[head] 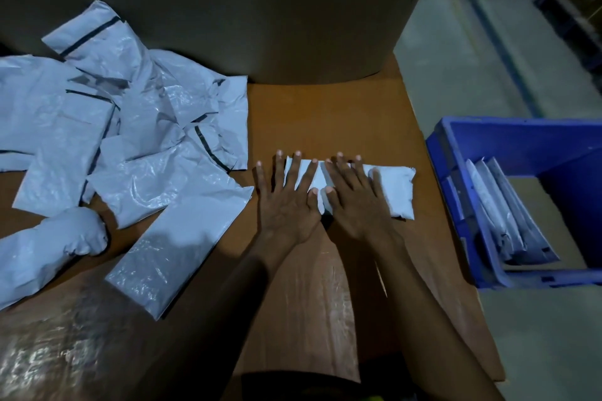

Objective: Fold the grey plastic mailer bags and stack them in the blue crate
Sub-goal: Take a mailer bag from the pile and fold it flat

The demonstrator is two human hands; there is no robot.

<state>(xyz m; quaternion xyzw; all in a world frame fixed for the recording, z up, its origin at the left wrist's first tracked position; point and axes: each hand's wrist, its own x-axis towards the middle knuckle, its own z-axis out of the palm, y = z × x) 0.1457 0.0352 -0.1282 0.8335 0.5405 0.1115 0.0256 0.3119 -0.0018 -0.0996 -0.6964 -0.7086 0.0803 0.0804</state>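
Nearest the camera, two bare forearms are stretched forward over the brown cardboard work surface [325, 120]. At their ends the left hand [288, 205] and the right hand [356, 205] are laid flat side by side, fingers straight and spread, thumbs nearly touching. Nothing is gripped. Both palms are pressed onto a folded grey mailer bag [395, 187], probably so that air is squeezed out and the crease is set before the bag is lifted.

Only the bag's end to the right of the right hand and slivers between the fingers are shown. Its middle is covered, so the number of folds cannot be told.

To the left of the left hand, a loose pile of unfolded mailers [136, 127] is kept within easy reach. It is cut off by the frame edge, and the bags overlap too much to be counted.

To the right of the right hand, off the surface, the blue crate [521, 137] is placed for short transfers. Folded bags [501, 218] are leaned on edge against its near-left wall. Its right part is cut off.

Beyond the fingertips, a tall cardboard wall [260, 10] is stood in dim light, and its nature cannot be made out.
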